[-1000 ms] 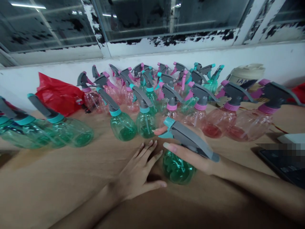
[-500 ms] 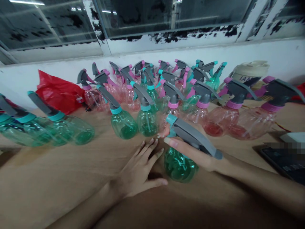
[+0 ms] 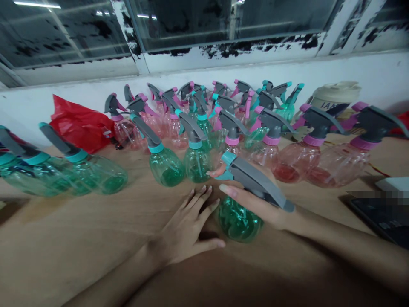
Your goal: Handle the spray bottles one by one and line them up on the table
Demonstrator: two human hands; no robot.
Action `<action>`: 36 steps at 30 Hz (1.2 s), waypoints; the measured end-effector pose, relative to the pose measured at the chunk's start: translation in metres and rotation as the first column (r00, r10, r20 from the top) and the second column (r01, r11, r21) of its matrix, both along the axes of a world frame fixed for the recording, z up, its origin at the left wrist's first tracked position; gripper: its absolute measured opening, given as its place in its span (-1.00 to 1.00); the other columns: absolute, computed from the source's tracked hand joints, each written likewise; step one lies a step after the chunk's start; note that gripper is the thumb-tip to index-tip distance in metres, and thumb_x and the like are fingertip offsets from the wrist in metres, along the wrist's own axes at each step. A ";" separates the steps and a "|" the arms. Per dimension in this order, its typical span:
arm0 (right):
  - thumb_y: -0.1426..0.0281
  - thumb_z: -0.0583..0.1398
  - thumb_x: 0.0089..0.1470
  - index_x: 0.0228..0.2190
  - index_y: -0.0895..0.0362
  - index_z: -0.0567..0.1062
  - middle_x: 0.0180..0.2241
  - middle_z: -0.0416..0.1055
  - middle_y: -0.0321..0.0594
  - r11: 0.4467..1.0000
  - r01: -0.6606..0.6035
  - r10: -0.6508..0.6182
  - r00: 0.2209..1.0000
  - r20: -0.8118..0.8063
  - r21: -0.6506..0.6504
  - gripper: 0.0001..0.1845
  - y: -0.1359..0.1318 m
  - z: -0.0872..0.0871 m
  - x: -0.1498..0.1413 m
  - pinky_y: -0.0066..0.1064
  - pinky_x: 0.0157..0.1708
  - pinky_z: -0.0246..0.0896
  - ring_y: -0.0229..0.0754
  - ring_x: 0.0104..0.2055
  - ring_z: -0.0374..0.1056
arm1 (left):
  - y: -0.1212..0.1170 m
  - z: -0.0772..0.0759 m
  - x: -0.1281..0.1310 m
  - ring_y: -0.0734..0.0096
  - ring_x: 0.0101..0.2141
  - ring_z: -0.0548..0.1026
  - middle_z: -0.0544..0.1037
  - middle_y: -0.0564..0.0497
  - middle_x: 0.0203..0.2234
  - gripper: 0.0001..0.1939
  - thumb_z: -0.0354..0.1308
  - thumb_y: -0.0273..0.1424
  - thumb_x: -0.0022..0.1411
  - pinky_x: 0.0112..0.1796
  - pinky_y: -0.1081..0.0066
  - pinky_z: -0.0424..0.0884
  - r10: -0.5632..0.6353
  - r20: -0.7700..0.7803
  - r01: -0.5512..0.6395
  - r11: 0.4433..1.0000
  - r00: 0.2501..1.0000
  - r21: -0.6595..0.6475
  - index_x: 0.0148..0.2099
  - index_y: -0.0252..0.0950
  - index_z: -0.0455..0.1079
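Observation:
My right hand [image 3: 255, 203] is wrapped round the neck of a green spray bottle [image 3: 239, 221] with a grey and teal trigger head. The bottle is upright, its base at the table; the hand hides its collar. Some fingers reach past the far side of the neck, partly hidden. Flat on the wooden table [image 3: 105, 238], my left hand [image 3: 188, 226] lies with fingers apart, just left of that bottle, holding nothing. Beyond my fingertips stand two more green spray bottles [image 3: 166, 167] with teal collars.
Pink-collared spray bottles [image 3: 295, 164] line the right, and several more pink and green ones crowd behind. More green bottles [image 3: 105, 172] stand at left, near a red plastic bag [image 3: 78, 125]. A pale tub [image 3: 335, 94] and a dark phone-like device [image 3: 380, 217] are at right.
The held spray bottle has shifted very slightly left and up, along with my right hand. My left hand stays in place.

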State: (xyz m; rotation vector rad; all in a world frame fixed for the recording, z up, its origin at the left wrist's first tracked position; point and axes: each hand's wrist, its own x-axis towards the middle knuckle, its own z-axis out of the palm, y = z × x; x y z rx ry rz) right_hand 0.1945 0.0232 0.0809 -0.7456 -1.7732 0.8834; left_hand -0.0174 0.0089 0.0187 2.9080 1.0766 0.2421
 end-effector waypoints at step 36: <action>0.32 0.24 0.08 -0.26 0.01 0.48 -0.33 0.46 -0.31 1.000 -0.006 0.007 1.000 -0.021 0.025 -0.87 0.003 -0.005 0.000 -0.33 -0.33 0.31 -0.21 -0.35 0.41 | 0.001 -0.002 0.000 -0.08 0.29 -0.11 -0.05 -0.28 0.32 -0.14 0.08 0.09 0.21 0.19 -0.07 -0.04 -0.002 -0.006 0.002 1.000 1.000 -0.013 0.35 -0.31 -0.05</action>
